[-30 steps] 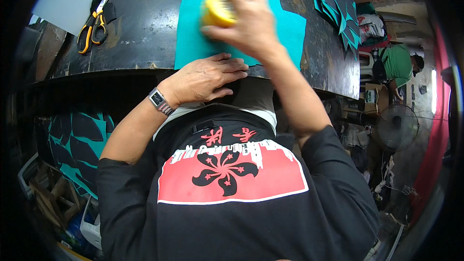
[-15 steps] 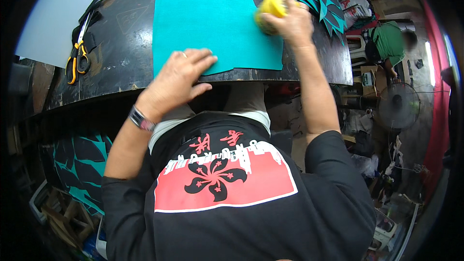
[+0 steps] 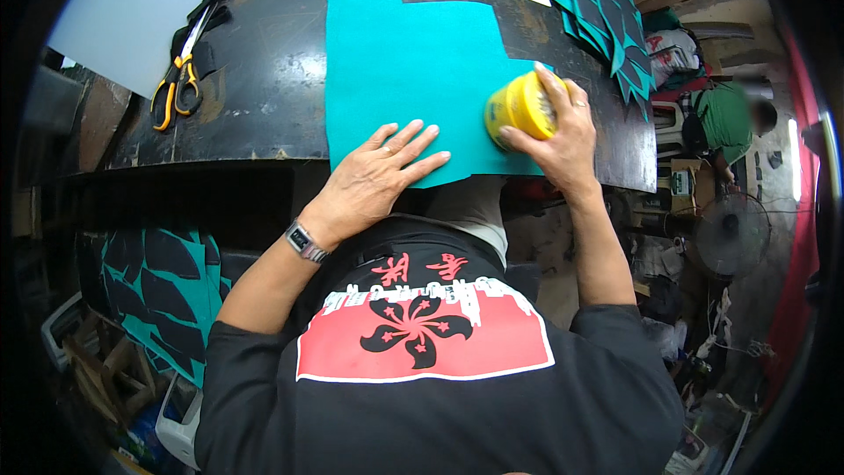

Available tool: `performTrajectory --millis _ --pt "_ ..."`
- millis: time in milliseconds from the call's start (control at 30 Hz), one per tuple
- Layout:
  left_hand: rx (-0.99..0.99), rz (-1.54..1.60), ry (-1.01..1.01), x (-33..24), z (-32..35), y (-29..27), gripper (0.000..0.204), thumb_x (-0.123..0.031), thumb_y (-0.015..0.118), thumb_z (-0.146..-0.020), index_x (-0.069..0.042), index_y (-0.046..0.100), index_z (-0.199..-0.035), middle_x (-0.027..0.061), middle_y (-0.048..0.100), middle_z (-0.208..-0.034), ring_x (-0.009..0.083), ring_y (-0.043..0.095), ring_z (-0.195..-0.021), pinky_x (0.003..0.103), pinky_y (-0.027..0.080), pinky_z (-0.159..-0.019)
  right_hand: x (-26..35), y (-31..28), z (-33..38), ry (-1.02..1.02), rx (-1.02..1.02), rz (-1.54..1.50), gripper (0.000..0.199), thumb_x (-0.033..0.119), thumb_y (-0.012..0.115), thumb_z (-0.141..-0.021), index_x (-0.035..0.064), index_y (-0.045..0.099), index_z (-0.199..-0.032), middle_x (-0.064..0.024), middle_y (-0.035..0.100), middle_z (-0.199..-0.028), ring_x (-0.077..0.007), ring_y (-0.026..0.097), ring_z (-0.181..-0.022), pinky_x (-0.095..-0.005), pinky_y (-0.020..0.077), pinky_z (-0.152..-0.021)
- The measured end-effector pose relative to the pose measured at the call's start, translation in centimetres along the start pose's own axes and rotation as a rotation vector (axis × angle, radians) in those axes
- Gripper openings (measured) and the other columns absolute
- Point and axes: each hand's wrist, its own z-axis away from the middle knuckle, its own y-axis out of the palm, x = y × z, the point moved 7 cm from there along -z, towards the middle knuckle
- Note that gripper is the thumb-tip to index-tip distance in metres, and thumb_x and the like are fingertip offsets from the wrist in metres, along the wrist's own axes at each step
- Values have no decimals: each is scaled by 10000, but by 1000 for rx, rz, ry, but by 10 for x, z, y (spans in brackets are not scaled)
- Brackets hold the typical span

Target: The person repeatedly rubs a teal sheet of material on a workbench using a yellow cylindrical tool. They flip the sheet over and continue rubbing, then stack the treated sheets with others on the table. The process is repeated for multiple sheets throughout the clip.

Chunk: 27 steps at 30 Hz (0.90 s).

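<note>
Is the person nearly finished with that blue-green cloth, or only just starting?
Probably midway. Done: the teal felt sheet has stepped, cut edges, and a stack of cut teal-and-black pieces lies at the table's far right. In hand: the left hand presses the sheet flat while the right hand holds a yellow tin on its right edge. Left: most of the sheet is uncut, and the scissors lie unused.

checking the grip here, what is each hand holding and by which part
The right hand grips a yellow round tub around its side, fingers over the top. The left hand holds nothing; it lies flat, palm down, on the teal felt sheet.
</note>
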Motion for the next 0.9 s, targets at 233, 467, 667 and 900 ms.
performTrajectory --millis 233,467,667,900 --pt "-67 72 26 4 -2 1 629 -45 571 -862 -171 511 -1475 134 468 -1546 306 410 -1458 474 295 -1207 120 76 -122 -121 -15 -3 892 520 876 -658 256 564 -1451 -297 576 -1284 -425 607 -1131 -494 542 -947" --pt "-7 102 -54 4 1 9 560 -109 539 -926 -175 509 -1481 137 445 -1564 286 376 -1478 495 253 -1225 215 90 -87 -509 55 -211 916 367 911 -582 252 575 -1426 -338 524 -1268 -452 578 -1105 -516 581 -863" --pt "-88 84 -59 2 0 1 658 -96 656 -858 -206 492 -1486 119 435 -1570 285 386 -1471 504 266 -1211 198 137 -203 -274 -12 23 865 535 859 -639 248 578 -1405 -246 609 -1234 -430 605 -1158 -524 572 -871" --pt "-75 60 -130 0 -4 -2 669 -94 688 -842 -198 500 -1476 98 461 -1553 278 403 -1459 493 263 -1214 143 135 -225 -134 -12 74 906 606 846 -639 250 565 -1423 -256 640 -1212 -432 625 -1147 -530 570 -876"
